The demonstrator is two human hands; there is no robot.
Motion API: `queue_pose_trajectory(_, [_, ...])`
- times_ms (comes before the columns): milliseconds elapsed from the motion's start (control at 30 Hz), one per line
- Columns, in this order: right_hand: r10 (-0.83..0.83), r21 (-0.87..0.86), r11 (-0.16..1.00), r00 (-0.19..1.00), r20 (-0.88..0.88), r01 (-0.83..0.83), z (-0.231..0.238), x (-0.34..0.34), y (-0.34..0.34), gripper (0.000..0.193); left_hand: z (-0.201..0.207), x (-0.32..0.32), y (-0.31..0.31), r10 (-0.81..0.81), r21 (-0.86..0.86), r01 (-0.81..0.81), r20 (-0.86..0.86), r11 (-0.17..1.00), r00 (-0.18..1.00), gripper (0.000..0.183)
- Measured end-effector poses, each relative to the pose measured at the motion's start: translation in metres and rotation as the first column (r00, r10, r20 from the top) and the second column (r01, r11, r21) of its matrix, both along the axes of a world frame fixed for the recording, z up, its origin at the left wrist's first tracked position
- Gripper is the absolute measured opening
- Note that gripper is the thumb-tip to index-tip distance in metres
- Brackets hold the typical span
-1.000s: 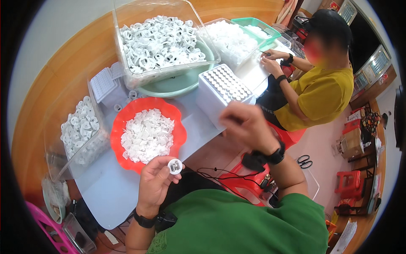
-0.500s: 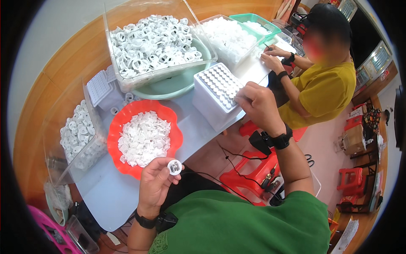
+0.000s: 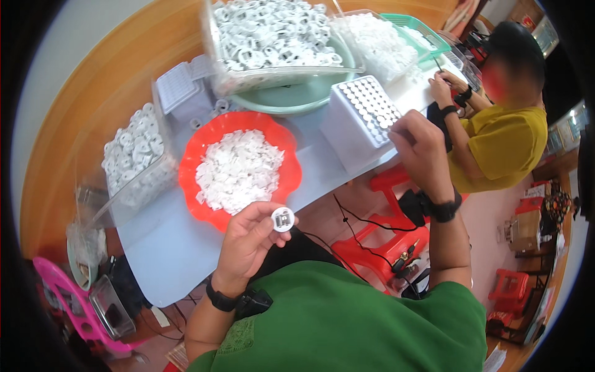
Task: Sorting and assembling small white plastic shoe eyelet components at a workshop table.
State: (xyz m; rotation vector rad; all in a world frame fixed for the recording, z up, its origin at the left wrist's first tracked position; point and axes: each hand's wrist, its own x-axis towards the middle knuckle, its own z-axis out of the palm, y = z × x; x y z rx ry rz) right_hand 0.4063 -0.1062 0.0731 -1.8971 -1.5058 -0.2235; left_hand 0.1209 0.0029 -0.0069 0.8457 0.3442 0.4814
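My left hand [image 3: 251, 239] is closed on a small round white plastic part [image 3: 283, 219] with metal pieces in its middle, held between thumb and fingers near the red bowl. My right hand [image 3: 424, 146] is by the near right edge of a tall white box [image 3: 353, 133], its fingertips pinched together. Whatever may be in that pinch is hidden. Rows of small round silvery-white pieces [image 3: 370, 102] cover the box's top. The red scalloped bowl [image 3: 189, 177] holds a heap of small flat white pieces [image 3: 242, 170].
A clear bin [image 3: 279, 75] of white ring-shaped parts rests over a pale green basin [image 3: 279, 106]. Another clear bin [image 3: 139, 180] of white parts stands left on the blue-grey table [image 3: 161, 248]. A co-worker in yellow [image 3: 505, 146] works at the right, near red stools [image 3: 384, 248].
The view has shifted, so the table and its things sit further right and higher. My left hand keeps hold of the round part; my right hand stays by the box's edge, fingers still pinched.
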Motion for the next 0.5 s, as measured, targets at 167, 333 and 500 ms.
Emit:
queue_pose_trajectory(167, [0.321, 0.129, 0.941, 0.947, -0.033, -0.314, -0.003, -0.067, 0.004, 0.016, 0.000, -0.004, -0.002, 0.029, -0.033, -0.028, 0.024, 0.999, 0.999, 0.028])
queue_pose_trajectory(333, [0.533, 0.202, 0.829, 0.846, -0.002, -0.522, -0.043, -0.121, 0.019, 0.023, 0.003, -0.010, -0.007, 0.053, -0.055, -0.052, 0.018, 0.997, 0.998, 0.027])
queue_pose_trajectory(500, [0.510, 0.226, 0.825, 0.855, 0.099, -0.518, -0.056, -0.133, 0.026, 0.024, 0.004, -0.015, -0.012, 0.079, -0.045, -0.079, -0.007, 0.996, 0.997, 0.025])
